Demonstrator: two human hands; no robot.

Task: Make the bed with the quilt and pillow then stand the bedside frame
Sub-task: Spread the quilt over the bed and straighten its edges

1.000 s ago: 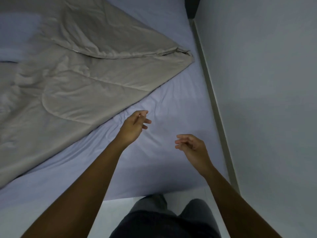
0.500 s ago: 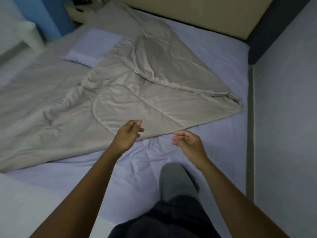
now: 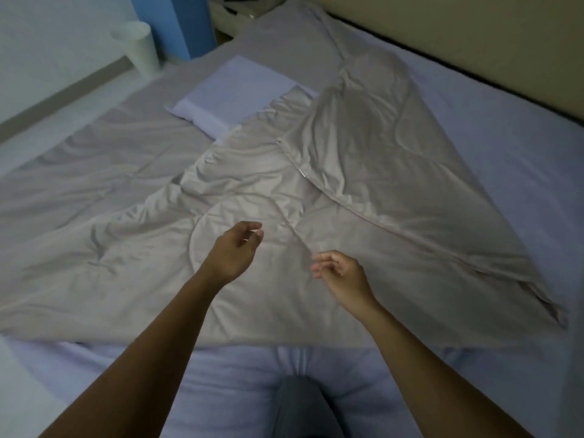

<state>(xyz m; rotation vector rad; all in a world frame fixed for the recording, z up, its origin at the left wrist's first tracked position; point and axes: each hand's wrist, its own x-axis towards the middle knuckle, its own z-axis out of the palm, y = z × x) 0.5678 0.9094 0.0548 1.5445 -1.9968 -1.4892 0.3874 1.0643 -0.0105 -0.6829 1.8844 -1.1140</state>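
A beige quilt (image 3: 259,197) lies crumpled across the bed, with one corner folded back over itself on the right side. A pale lilac pillow (image 3: 234,93) rests flat on top of the quilt toward the far left, its near edge tucked under a quilt fold. My left hand (image 3: 234,251) and my right hand (image 3: 339,273) hover above the quilt's middle, fingers loosely curled and apart, holding nothing. The mattress sheet (image 3: 493,128) is lilac. No frame can be made out on the bedside table (image 3: 234,9).
A beige headboard (image 3: 458,30) runs along the far right. At the far left stand a blue wall strip (image 3: 167,23) and a white cylinder (image 3: 140,47) on the floor. My knee (image 3: 300,403) presses on the mattress near its front edge.
The view has swung up and left from the wall side of the bed. My hands have moved forward from over the bare sheet to over the quilt. My knee has come onto the mattress.
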